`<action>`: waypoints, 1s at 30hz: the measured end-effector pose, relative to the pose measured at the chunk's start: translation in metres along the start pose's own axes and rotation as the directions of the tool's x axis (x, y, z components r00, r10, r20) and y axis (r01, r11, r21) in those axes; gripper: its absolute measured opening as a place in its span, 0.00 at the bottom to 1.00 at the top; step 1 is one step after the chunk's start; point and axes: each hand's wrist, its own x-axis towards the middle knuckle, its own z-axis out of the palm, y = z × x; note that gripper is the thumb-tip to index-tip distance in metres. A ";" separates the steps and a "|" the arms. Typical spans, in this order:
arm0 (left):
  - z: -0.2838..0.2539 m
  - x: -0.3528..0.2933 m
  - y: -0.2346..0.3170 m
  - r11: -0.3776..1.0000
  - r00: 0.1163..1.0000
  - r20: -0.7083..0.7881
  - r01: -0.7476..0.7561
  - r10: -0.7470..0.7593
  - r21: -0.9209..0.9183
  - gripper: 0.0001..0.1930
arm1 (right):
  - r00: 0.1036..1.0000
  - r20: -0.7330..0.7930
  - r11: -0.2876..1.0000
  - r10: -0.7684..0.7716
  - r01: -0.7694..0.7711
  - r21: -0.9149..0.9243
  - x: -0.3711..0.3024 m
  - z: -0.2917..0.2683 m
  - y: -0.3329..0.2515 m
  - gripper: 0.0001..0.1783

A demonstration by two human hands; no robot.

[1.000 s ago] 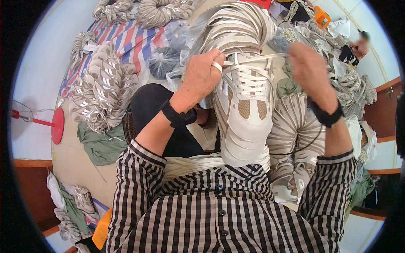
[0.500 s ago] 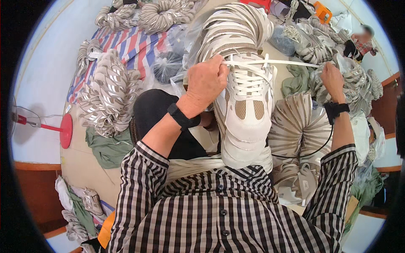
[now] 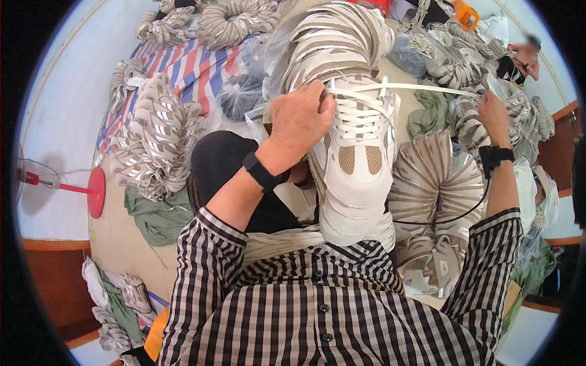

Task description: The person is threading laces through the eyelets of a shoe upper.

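A cream and tan shoe upper (image 3: 360, 140) lies over my lap, toe toward me, on top of a stack of like uppers (image 3: 348, 223). White lace crosses its eyelets. My right hand (image 3: 494, 111) is closed on the free end of the shoelace (image 3: 430, 88), which runs taut from the top eyelets out to the right. My left hand (image 3: 303, 114) has its fingers curled in a pinch at the upper's left top edge, by the eyelets. What those fingertips hold is hidden. Beyond it more uppers (image 3: 342, 36) fan out in an arc.
A heap of uppers (image 3: 160, 134) stands on the left, near a striped sheet (image 3: 183, 67). Another fanned bundle (image 3: 436, 180) lies right of my lap. A red round-based stand (image 3: 96, 192) is at far left. Another person (image 3: 522, 61) sits at the far right.
My right hand has moved a little farther right, drawing the shoelace out longer. My left hand stays by the top eyelets, nearly unmoved.
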 end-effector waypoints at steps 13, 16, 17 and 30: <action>-0.025 0.051 0.012 0.929 0.960 0.132 -0.197 0.248 -0.314 0.07 | 0.843 -0.267 0.183 -0.467 0.388 0.903 -0.096 -0.042 -0.186 0.15; 0.000 0.070 0.007 0.917 0.845 0.375 -0.291 0.380 -0.273 0.10 | 0.834 -0.303 0.113 -0.461 0.394 0.912 -0.096 -0.048 -0.191 0.14; 0.009 0.078 0.008 0.916 0.845 0.375 -0.290 0.382 -0.279 0.10 | 0.836 -0.298 0.119 -0.460 0.391 0.913 -0.097 -0.048 -0.190 0.14; 0.021 0.097 0.017 0.808 0.584 0.809 0.439 0.074 -0.392 0.07 | 0.953 0.106 -0.138 -0.283 -0.149 0.979 -0.115 -0.033 -0.193 0.03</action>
